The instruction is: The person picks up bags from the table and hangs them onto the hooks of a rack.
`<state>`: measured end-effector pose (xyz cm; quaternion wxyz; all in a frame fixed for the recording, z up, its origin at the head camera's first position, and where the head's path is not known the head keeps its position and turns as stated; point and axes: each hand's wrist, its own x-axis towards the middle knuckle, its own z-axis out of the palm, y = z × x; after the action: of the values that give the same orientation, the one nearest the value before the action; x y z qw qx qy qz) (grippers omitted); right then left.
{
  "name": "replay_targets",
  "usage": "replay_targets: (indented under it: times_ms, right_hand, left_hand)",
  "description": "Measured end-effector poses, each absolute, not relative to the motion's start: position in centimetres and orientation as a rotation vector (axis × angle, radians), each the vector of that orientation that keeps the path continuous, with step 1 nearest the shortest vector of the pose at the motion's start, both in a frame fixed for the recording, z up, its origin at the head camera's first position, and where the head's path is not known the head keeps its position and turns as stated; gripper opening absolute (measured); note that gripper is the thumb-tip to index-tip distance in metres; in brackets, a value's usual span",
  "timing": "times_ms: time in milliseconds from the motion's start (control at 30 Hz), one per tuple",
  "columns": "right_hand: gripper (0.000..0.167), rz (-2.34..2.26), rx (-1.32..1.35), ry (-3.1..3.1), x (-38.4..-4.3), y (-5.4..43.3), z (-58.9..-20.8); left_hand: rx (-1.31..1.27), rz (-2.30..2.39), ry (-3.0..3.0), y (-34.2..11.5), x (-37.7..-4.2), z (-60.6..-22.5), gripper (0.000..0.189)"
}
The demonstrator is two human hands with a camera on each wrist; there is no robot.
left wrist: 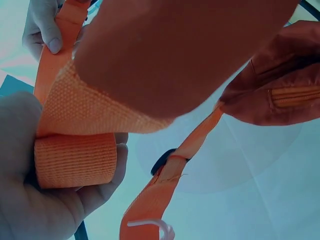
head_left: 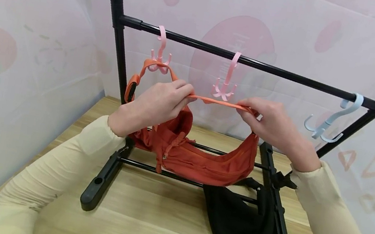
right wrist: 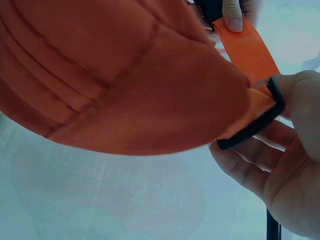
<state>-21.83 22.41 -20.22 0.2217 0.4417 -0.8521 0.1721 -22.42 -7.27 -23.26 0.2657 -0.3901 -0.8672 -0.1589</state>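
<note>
An orange shoulder bag [head_left: 202,162] hangs below both hands, with part of its webbing strap [head_left: 154,62] looped over the left pink hook. My left hand [head_left: 158,100] pinches the strap, which lies folded in a band [left wrist: 75,160] across that palm in the left wrist view. My right hand [head_left: 274,124] pinches the strap farther along, so a stretch of it [head_left: 215,102] runs nearly straight between the hands. In the right wrist view a black buckle [right wrist: 252,125] at the bag's end touches the right fingers [right wrist: 240,162]. The bag's body tilts, its right end raised.
A black metal rack [head_left: 213,49] stands on the wooden table [head_left: 143,212]. A second pink hook [head_left: 228,76] hangs mid-bar behind the stretched strap, and a pale blue hook [head_left: 332,117] at the right. On the rack's lower bars, near the right foot, rests a black bag [head_left: 237,223].
</note>
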Motion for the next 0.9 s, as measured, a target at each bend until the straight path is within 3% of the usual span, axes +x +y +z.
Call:
replay_targets:
  times_ms: [900]
  right_hand:
    - [0.017, 0.429, 1.173, -2.309, -22.9, 22.9, -18.4]
  left_hand:
    - [-0.936, -0.55, -2.369, -7.3, -24.4, -21.2, 0.022]
